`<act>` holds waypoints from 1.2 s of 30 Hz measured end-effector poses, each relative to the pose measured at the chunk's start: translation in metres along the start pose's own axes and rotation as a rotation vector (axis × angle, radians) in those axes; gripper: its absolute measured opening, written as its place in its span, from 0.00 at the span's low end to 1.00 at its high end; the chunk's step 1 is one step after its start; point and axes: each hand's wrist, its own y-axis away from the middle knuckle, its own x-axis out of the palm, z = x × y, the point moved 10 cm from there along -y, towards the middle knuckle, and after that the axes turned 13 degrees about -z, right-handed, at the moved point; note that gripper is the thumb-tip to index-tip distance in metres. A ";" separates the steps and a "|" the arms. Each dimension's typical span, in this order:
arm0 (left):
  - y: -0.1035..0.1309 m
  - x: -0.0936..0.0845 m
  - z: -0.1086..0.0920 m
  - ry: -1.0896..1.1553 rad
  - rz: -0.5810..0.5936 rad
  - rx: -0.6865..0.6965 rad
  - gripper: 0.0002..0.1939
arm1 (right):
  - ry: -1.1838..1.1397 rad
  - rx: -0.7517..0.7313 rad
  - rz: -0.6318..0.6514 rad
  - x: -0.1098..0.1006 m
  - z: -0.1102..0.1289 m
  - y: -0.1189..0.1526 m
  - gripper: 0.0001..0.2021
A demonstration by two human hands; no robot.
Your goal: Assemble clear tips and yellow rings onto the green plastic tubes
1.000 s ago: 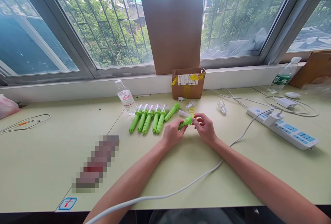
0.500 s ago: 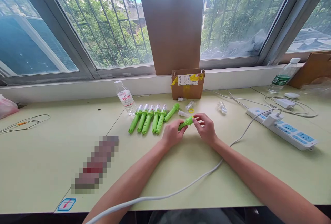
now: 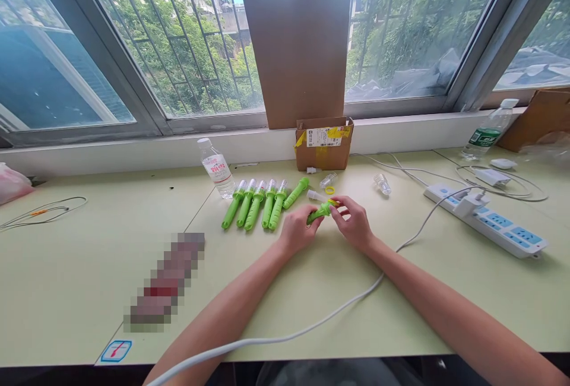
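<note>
My left hand (image 3: 297, 230) is closed around a green ribbed plastic tube (image 3: 317, 214), which tilts up to the right. Thumb and fingers of my right hand (image 3: 355, 222) pinch a yellow ring (image 3: 332, 202) at the tube's far end; the fingers partly cover it. Left of my hands lie several green tubes with clear caps (image 3: 252, 208), side by side. Another green tube without a clear cap (image 3: 295, 193) lies beside them. Just beyond my hands are a white translucent cone-shaped piece (image 3: 316, 195), a loose yellow ring (image 3: 329, 190) and a clear cap (image 3: 328, 180).
A small cardboard box (image 3: 324, 151) stands by the windowsill. Another clear cap (image 3: 382, 184) lies to the right, near a power strip (image 3: 485, 220). A water bottle (image 3: 216, 169) stands behind the tubes. A white cable (image 3: 303, 331) runs across my forearms.
The yellow ring now shows more plainly at the tube's upper end, and my right fingers have shifted slightly around it. My left hand keeps its hold on the tube.
</note>
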 end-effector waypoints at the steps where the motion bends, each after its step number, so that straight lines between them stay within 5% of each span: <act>1: 0.000 0.000 0.000 0.001 -0.003 -0.005 0.11 | -0.001 -0.005 0.007 0.001 0.000 0.000 0.10; 17: -0.001 -0.002 0.000 0.031 -0.009 -0.015 0.11 | -0.059 0.026 -0.022 -0.002 -0.001 -0.002 0.09; 22: -0.001 -0.002 0.004 -0.027 -0.009 -0.009 0.19 | -0.074 0.017 0.001 0.000 0.000 -0.002 0.09; 36: 0.003 0.004 -0.011 -0.312 0.015 0.192 0.16 | -0.098 0.125 0.037 0.006 -0.017 0.000 0.15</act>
